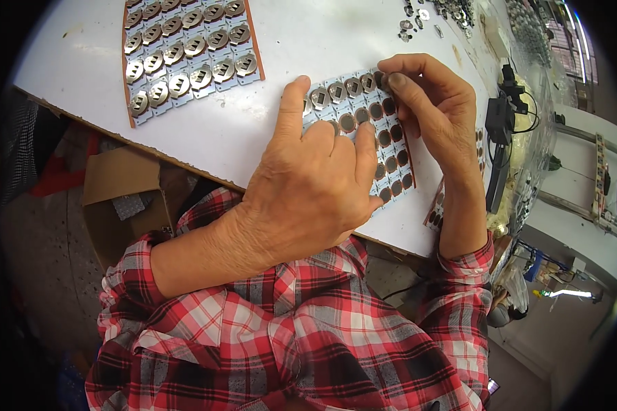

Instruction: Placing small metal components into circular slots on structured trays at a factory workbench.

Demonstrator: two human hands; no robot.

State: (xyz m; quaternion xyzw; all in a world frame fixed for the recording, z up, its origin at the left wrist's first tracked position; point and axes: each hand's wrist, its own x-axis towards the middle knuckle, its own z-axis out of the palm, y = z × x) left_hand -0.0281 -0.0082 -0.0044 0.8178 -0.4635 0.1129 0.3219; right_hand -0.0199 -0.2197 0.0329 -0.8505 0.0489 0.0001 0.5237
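While left hand [315, 179] spreads over panel [384, 138], right hand [437, 106] at far corner, grip unclear

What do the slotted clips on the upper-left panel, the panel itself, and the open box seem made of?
Clips: probably metal, silvery and shiny, judging by their bright glints.
Panel: perhaps circuit-board laminate; it looks flat, pale blue, with reddish-brown edges, though plastic is possible.
Box: likely cardboard, matt brown, with creased, folded flaps.
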